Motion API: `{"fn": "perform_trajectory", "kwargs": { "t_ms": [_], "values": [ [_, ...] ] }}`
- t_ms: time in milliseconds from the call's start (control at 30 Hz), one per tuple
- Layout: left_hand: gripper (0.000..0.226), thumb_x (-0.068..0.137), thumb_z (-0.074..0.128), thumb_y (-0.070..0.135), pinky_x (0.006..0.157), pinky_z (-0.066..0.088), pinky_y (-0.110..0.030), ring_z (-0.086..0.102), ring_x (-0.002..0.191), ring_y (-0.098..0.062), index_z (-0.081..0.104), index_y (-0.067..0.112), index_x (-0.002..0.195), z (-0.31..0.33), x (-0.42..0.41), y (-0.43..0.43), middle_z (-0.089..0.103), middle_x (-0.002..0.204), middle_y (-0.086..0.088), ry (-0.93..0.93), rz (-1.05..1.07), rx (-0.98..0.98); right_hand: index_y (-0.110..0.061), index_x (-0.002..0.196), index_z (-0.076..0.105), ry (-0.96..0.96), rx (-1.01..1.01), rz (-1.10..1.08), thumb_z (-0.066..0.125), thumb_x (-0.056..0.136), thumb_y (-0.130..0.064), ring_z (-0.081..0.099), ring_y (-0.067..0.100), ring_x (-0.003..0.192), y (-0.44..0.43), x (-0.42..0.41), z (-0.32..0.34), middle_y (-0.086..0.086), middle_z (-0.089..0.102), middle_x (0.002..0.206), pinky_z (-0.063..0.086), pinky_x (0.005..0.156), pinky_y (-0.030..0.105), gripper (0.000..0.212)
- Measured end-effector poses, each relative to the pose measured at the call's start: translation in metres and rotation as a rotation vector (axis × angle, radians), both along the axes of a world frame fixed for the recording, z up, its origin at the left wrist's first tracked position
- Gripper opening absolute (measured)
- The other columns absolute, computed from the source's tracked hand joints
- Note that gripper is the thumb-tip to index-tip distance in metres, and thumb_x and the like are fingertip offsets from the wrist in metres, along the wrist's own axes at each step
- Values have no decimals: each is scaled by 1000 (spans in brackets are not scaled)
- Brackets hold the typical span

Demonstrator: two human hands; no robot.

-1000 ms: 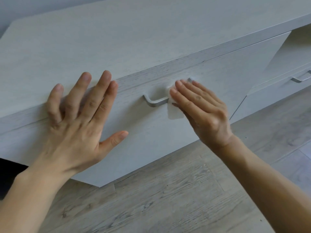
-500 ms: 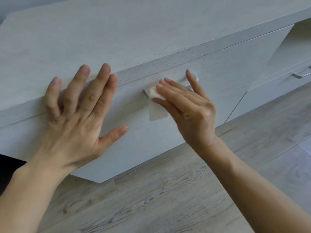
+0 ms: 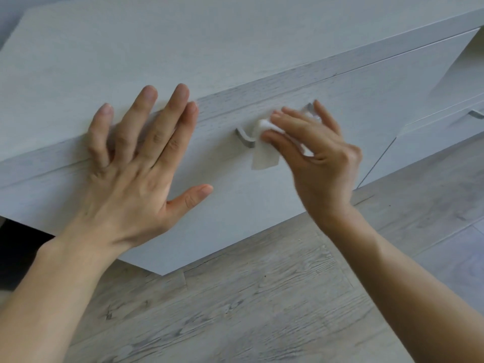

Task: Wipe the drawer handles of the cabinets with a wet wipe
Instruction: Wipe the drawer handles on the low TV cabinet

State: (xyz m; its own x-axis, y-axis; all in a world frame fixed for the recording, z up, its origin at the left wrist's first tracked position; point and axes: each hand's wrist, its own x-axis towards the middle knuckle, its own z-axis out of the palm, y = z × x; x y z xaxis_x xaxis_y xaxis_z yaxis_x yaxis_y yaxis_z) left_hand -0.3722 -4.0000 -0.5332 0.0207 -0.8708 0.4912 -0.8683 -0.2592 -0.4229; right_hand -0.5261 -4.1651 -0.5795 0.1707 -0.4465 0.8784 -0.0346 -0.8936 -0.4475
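- Wiping of the nearest drawer handle [image 3: 245, 138] is underway. The right hand [image 3: 319, 158] is pinching the wet wipe [image 3: 263, 127] against the middle of the bar, with its fingers curling over the wipe and a loose flap hanging toward 6 o'clock.
- The left hand [image 3: 131, 174] is lying spread and flat at 9 o'clock of the handle. Its palm is bracing the drawer front [image 3: 235, 205] and its fingertips are reaching onto the cabinet top [image 3: 183, 48].
- The next move is probably calling for a slide toward 3 o'clock, keeping the wipe wrapped on the bar until the hidden right end is covered. After that, the second handle [image 3: 475, 113], at 2 o'clock of the view, is waiting.
- Half a second ago the wipe was covering the bar's left bend. Now that bend is showing bare and the wipe is sitting further toward 3 o'clock. The left hand is keeping its place.
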Motion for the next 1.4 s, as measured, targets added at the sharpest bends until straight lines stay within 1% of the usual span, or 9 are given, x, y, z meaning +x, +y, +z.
{"fn": "perform_trajectory", "kwargs": {
  "t_ms": [133,333,467,667,800,967,1100,1267,1400],
  "values": [
    [77,93,18,64,111,-13,-36,-11,143,-13,6,14,151,1,0,1,-10,157,8,20,-9,-2,-3,88,74,26,-90,57,75,79,-15,68,13,96,9,10,-5,6,72,95,42,104,38,15],
    [77,93,19,64,111,-12,-38,-11,143,-13,6,14,151,-1,1,-1,-10,157,9,31,-17,-2,-2,91,73,15,-111,7,76,79,-13,67,16,98,0,2,-5,9,71,99,49,96,36,17],
    [77,93,20,63,111,-4,-44,-9,143,-15,9,13,151,-1,2,1,-7,157,7,44,-31,5,-2,90,73,18,-126,36,75,80,-14,67,16,98,5,8,-7,8,72,98,51,93,34,16],
    [76,93,19,63,112,-12,-39,-10,143,-14,7,14,150,-1,2,-1,-9,157,8,50,-32,8,-2,95,72,26,-140,-31,76,80,-13,66,17,102,-4,-2,-8,8,69,104,52,91,36,19],
    [77,93,21,62,109,3,-49,-8,143,-15,10,11,150,0,2,1,-7,158,7,50,-43,7,-3,95,73,36,-181,3,75,82,-16,66,16,102,2,8,-10,8,71,103,52,92,35,19],
    [77,93,21,62,108,7,-54,-10,143,-14,7,13,150,0,1,0,-9,157,8,69,-40,1,-4,95,73,17,-179,-58,74,82,-19,66,16,102,1,7,-11,7,71,103,51,94,34,19],
    [76,93,24,61,95,29,-71,-11,143,-13,9,11,150,3,0,1,-9,157,9,109,-64,6,-5,94,74,22,-190,-19,75,82,-17,66,15,102,1,9,-13,6,71,102,51,93,34,17],
    [77,93,26,60,92,32,-72,-8,144,-17,12,9,150,1,3,1,-4,158,5,107,-82,12,0,100,69,-6,-88,-100,72,82,-6,65,17,101,-39,-28,-13,5,65,105,50,96,36,19],
    [77,93,25,60,91,30,-74,-2,144,-24,15,7,149,0,4,2,3,158,-1,117,-77,18,1,97,70,-33,-17,-235,71,80,-3,66,15,96,-57,-43,-12,3,64,101,49,96,26,17]
  ]
}}
